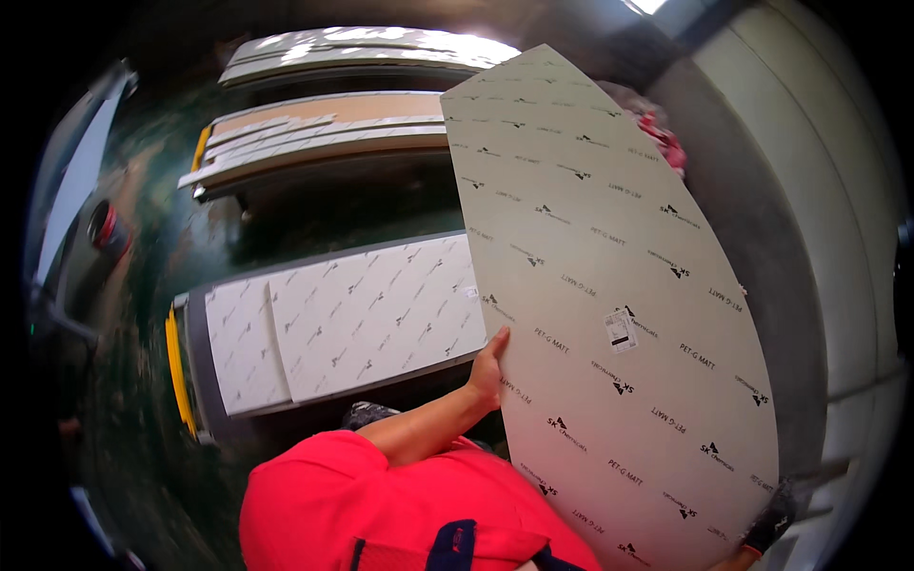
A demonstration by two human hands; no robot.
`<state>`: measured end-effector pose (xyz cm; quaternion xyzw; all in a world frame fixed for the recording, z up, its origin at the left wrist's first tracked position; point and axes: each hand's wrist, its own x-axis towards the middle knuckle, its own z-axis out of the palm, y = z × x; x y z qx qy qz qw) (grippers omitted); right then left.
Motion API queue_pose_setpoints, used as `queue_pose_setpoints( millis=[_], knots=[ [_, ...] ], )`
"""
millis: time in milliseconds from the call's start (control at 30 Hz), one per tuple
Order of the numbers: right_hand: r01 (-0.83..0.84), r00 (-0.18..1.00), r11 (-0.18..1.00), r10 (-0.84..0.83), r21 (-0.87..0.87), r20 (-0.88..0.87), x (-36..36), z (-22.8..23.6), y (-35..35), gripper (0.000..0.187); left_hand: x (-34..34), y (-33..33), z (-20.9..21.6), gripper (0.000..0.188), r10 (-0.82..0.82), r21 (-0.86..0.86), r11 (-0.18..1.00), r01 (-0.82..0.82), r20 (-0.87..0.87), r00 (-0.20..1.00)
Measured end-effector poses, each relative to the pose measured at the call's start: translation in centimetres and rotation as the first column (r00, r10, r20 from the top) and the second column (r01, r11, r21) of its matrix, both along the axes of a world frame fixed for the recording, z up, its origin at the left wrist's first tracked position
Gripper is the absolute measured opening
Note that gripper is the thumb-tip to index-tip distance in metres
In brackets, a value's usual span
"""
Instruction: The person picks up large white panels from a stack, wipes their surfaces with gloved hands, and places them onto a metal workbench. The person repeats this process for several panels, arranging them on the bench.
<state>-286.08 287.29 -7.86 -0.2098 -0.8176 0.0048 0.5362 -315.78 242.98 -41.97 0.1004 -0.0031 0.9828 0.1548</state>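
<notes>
A large pale board [571,285], covered in film with a repeated dark print, stands tilted up in front of me. A small white label [621,330] is stuck near its middle. My bare left hand [488,371] is closed on the board's left edge, its thumb lying along the edge and its other fingers hidden. Low on the right edge, my right hand [773,519] in a dark glove grips the same board, with its fingers only partly visible.
Left of the board, a low cart [197,352] with a yellow end bar carries printed white panels [381,314]. Farther back, another cart holds stacked strips [314,143], with more panels [362,48] behind. A bucket [107,228] stands on the green floor [152,381]. A pale wall [790,152] rises at right.
</notes>
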Motion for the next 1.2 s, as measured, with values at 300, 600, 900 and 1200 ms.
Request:
queue_pose_setpoints(
  millis=[300,600,900,1200],
  knots=[
    [-0.28,0.953,0.951,0.259,0.134,0.154,3.5,-6.2,9.9,0.034,16.3,5.6,-8.8,0.054,0.284,0.118,0.948,-0.294,0.096,0.954],
    [-0.531,0.803,0.835,0.445,0.14,0.396,-9.7,-3.4,12.3,0.039,28.4,5.6,-10.6,0.053,0.398,0.168,0.876,-0.452,0.275,0.875],
    [-0.894,0.443,0.411,0.759,0.177,0.477,-33.1,-5.4,3.4,0.059,23.5,12.1,-12.7,0.054,0.584,0.097,0.693,-0.715,0.507,0.634],
    [-0.917,0.244,0.398,0.617,-0.029,0.748,-49.3,-8.0,-6.0,0.061,21.9,15.8,-12.3,0.055,0.655,-0.045,0.51,-0.859,0.668,0.353]
  ],
)
